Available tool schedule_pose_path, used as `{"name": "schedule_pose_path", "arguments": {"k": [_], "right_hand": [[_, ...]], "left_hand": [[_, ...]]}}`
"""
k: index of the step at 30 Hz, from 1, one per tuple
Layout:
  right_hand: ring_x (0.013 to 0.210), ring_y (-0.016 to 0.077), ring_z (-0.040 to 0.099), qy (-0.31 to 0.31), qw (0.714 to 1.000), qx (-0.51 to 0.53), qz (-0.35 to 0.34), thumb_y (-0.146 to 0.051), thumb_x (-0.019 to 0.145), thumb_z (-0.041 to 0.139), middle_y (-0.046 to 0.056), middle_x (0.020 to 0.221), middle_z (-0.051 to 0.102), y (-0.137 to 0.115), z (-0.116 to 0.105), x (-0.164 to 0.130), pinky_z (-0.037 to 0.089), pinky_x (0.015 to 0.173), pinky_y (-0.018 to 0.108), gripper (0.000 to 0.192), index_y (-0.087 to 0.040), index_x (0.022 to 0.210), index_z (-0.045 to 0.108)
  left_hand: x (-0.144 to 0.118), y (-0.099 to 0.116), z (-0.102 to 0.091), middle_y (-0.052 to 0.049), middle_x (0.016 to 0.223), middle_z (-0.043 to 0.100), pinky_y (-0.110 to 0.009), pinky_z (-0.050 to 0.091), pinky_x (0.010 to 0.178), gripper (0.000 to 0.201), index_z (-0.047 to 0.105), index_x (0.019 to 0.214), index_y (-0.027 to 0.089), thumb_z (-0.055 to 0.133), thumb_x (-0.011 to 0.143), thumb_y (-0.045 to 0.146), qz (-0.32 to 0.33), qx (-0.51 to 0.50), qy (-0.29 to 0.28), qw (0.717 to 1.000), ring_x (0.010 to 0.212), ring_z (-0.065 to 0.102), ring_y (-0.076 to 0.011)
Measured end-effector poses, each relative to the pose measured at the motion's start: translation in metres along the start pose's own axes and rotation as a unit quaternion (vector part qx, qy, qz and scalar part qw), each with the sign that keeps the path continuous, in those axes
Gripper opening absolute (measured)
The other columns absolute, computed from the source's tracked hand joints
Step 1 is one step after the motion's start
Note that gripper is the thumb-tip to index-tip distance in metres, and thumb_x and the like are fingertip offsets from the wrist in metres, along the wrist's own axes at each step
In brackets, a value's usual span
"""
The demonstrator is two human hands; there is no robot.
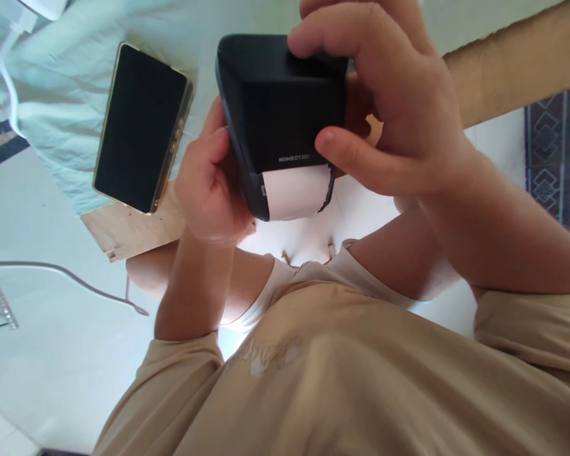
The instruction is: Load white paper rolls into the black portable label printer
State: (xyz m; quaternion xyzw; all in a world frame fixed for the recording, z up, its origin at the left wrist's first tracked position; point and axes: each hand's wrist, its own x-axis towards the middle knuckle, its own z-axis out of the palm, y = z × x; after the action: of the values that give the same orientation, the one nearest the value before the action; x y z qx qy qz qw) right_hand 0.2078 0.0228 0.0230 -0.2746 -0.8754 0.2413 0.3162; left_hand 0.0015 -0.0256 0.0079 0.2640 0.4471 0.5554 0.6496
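Observation:
A black label printer (285, 114) marked NIIMBOT is held up over my lap. Out of its near end comes a strip of white label paper (297, 193) with a ragged right edge. Around the printer's left side my left hand (209, 183) is closed, its fingers partly hidden behind the body. My right hand (399, 107) grips the right side, thumb on the face by the lettering and a fingertip on the far top edge. Left of the printer lies a phone (140, 126) in a clear case, its screen dark.
The phone rests on a pale green cloth (66, 145) over a wooden board (133, 225). White cables (61, 269) run along the left. A patterned dark mat (551, 158) and a board edge (513, 69) show at the right. My knees are just below.

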Motion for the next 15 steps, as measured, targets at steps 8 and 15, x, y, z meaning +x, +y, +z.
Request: {"name": "schedule_pose_path", "arguments": {"k": [8,15], "right_hand": [[0.148,0.0211,0.059,0.007,0.999,-0.012,-0.051,-0.063,0.116,0.027,0.008,0.159,0.058,0.009,0.003,-0.001,0.054,0.13,0.034,0.076,-0.006,0.16,0.054],[0.155,0.0268,0.057,-0.037,0.995,-0.074,0.064,-0.079,0.11,0.021,0.011,0.162,0.058,-0.009,-0.001,0.003,0.052,0.131,0.043,0.09,-0.017,0.167,0.05]], "left_hand": [[-0.001,-0.008,-0.013,0.001,0.082,0.044,-0.024,0.065,0.1,0.04,0.049,0.071,0.016,0.035,0.106,0.003,0.126,-0.016,0.063,0.99,0.129,0.075,-0.014],[0.001,-0.007,-0.013,0.002,0.097,0.052,-0.033,0.065,0.102,0.032,0.069,0.108,0.013,0.037,0.111,0.015,0.042,-0.007,0.048,0.998,0.123,0.075,-0.0168]]}}
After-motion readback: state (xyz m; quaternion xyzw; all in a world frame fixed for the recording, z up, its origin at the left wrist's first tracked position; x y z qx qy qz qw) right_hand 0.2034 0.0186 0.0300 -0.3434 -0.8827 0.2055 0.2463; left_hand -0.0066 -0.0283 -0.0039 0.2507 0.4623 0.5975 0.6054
